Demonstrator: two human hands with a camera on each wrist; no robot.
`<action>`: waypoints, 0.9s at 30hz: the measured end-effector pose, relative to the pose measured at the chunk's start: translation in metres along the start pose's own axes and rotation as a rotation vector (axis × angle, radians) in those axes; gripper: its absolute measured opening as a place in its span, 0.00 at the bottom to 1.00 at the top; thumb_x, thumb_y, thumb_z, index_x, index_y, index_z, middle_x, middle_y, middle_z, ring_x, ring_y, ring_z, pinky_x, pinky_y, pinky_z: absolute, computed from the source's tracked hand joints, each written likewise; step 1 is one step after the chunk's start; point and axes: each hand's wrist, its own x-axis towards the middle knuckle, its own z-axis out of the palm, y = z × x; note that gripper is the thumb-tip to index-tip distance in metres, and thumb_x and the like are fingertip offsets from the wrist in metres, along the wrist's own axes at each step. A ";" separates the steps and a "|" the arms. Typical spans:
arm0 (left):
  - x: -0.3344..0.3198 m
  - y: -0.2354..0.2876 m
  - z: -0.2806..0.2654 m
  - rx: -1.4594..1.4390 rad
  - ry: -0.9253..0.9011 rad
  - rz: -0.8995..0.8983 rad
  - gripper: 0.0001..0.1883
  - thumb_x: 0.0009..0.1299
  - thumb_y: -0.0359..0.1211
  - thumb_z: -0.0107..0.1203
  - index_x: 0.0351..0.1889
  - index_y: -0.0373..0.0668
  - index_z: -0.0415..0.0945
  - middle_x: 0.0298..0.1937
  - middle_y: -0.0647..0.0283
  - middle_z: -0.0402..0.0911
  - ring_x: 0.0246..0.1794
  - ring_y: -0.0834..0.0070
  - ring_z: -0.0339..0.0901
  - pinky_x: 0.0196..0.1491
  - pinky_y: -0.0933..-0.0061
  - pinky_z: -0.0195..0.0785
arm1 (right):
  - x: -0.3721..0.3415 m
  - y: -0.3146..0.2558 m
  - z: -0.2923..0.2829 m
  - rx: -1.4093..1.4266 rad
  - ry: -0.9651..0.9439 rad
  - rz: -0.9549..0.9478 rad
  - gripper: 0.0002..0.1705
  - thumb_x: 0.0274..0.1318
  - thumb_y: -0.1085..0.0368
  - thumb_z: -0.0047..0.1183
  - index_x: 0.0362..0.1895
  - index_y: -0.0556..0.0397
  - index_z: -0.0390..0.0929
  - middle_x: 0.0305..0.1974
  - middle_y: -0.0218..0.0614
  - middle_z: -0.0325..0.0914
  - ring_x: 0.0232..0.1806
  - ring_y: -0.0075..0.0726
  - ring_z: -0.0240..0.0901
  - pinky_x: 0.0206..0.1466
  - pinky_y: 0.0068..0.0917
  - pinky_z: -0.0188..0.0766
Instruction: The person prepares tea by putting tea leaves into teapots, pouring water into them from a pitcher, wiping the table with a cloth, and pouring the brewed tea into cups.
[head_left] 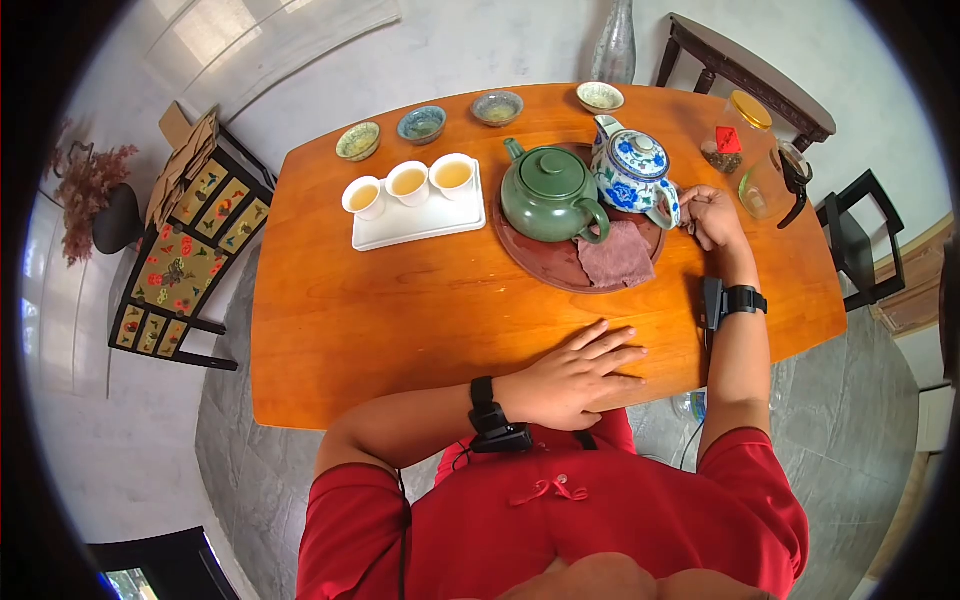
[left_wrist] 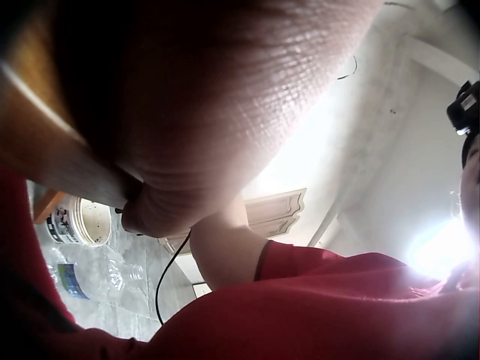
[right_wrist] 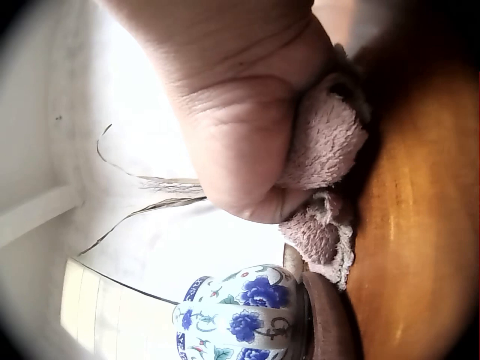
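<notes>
My right hand (head_left: 710, 217) is curled beside the handle of the blue-and-white teapot (head_left: 632, 170). From the right wrist view, folds of a pink cloth (right_wrist: 326, 142) bulge out under that hand, pinched by it close over the tabletop; the fingertips are hidden. On the round brown tray (head_left: 530, 262) a pink cloth (head_left: 617, 256) lies in front of the green teapot (head_left: 548, 195), which stands left of the other pot. Fingers spread, my left hand (head_left: 575, 378) rests palm down at the near table edge. Its palm fills much of the left wrist view.
Three white cups (head_left: 408, 184) of pale tea stand on a white tray (head_left: 420, 232). Several small bowls (head_left: 421, 124) line the far edge. At the right are a yellow-lidded jar (head_left: 735, 135) and a glass pot (head_left: 765, 190). A cabinet (head_left: 185, 260) stands left, a chair (head_left: 865, 235) right.
</notes>
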 end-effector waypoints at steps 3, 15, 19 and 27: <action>0.000 0.000 0.000 0.002 -0.001 0.001 0.37 0.53 0.37 0.65 0.65 0.51 0.69 0.75 0.58 0.54 0.79 0.58 0.41 0.77 0.46 0.28 | 0.001 0.004 0.003 0.023 0.020 -0.051 0.11 0.54 0.78 0.43 0.38 0.61 0.78 0.32 0.35 0.81 0.29 0.26 0.75 0.33 0.20 0.71; -0.001 0.000 0.001 0.004 0.013 0.005 0.36 0.53 0.37 0.65 0.64 0.50 0.70 0.74 0.57 0.55 0.79 0.58 0.41 0.77 0.46 0.29 | 0.015 0.025 0.004 0.140 0.085 -0.219 0.10 0.59 0.78 0.46 0.44 0.60 0.76 0.38 0.29 0.80 0.34 0.21 0.74 0.39 0.17 0.70; -0.001 0.000 0.001 0.013 0.014 0.009 0.36 0.53 0.37 0.65 0.64 0.50 0.70 0.74 0.57 0.55 0.79 0.57 0.41 0.77 0.46 0.29 | 0.018 0.030 0.000 0.080 0.109 -0.150 0.11 0.60 0.77 0.46 0.44 0.57 0.77 0.35 0.26 0.80 0.21 0.15 0.68 0.24 0.14 0.64; -0.002 -0.001 0.002 0.018 0.020 0.010 0.36 0.53 0.38 0.65 0.64 0.50 0.71 0.74 0.57 0.55 0.79 0.57 0.41 0.77 0.47 0.29 | 0.015 0.027 0.002 0.061 0.195 -0.132 0.11 0.58 0.75 0.48 0.45 0.57 0.78 0.32 0.24 0.80 0.14 0.13 0.61 0.16 0.14 0.56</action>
